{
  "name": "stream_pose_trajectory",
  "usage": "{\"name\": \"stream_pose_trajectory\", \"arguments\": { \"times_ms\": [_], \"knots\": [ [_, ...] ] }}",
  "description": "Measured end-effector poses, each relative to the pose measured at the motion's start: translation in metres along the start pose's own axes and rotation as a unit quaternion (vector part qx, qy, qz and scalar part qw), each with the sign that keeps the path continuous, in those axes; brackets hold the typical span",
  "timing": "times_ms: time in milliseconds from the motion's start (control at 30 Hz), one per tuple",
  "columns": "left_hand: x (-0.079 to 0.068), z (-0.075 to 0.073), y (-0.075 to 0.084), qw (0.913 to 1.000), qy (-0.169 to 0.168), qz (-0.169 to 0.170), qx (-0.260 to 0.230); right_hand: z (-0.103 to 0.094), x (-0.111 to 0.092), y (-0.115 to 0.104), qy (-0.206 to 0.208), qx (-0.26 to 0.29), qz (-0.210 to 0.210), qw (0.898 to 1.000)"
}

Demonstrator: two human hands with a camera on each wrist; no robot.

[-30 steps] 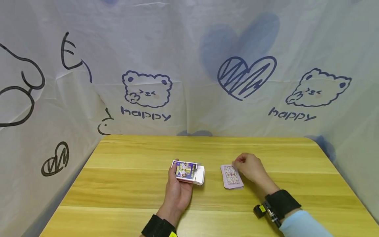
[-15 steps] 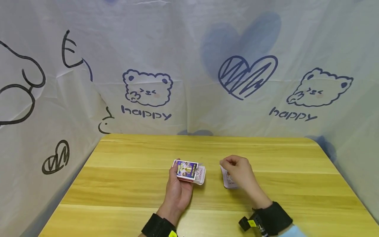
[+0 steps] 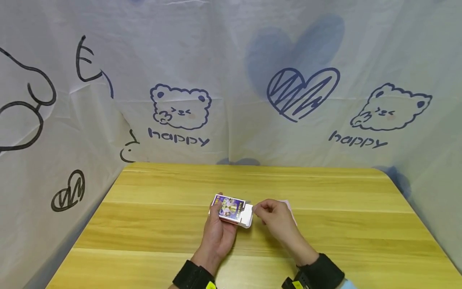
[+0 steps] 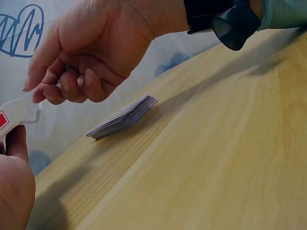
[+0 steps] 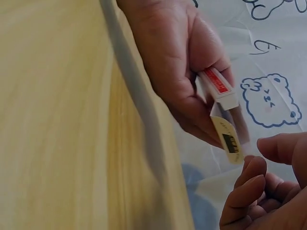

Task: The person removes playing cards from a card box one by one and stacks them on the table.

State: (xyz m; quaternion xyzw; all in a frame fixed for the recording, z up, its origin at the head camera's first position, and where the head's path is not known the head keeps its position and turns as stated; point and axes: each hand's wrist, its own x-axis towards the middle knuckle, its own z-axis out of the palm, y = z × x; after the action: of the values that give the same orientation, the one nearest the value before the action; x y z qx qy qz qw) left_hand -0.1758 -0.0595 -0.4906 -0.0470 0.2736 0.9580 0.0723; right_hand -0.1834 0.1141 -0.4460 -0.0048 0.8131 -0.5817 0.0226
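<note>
My left hand [image 3: 219, 235] grips a small playing card box [image 3: 228, 208], its thumb over the blue and gold printed face. The box's white end flap [image 3: 247, 215] sticks out to the right. In the right wrist view the box [image 5: 221, 91] shows a red side panel and its lower flap [image 5: 227, 139] hangs out. My right hand [image 3: 278, 218] is beside the flap, fingers loosely curled. Thumb and index tip stand apart, with no thing plainly between them. A stack of playing cards [image 4: 122, 119] lies on the table, mostly hidden behind the right hand in the head view.
The wooden table [image 3: 144, 228] has rounded far corners. White cloth [image 3: 238, 80] with drawn bears and hearts hangs behind it and along both sides. Each wrist wears a black strap [image 3: 321, 269].
My right hand has moved left from the card stack to the box's flap. The left hand has shifted slightly right with the box. A patterned card back at its opening no longer shows.
</note>
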Motion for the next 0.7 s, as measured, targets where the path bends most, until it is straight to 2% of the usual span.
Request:
{"name": "stream_pose_trajectory", "arguments": {
  "times_ms": [333,600,700],
  "knots": [
    [-0.0011,0.0022,-0.0011,0.9996,-0.016,-0.023,0.001,0.0017,0.0015,0.0055,-0.004,0.001,0.003,1.0],
    [0.0008,0.0024,-0.0025,0.9998,-0.008,-0.019,0.002,-0.0005,0.0026,0.0065,-0.008,-0.042,-0.005,0.999],
    [0.001,0.002,-0.0027,0.9998,-0.008,-0.02,0.003,-0.0004,0.0022,0.0075,-0.02,-0.04,0.001,0.999]
  ]
}}
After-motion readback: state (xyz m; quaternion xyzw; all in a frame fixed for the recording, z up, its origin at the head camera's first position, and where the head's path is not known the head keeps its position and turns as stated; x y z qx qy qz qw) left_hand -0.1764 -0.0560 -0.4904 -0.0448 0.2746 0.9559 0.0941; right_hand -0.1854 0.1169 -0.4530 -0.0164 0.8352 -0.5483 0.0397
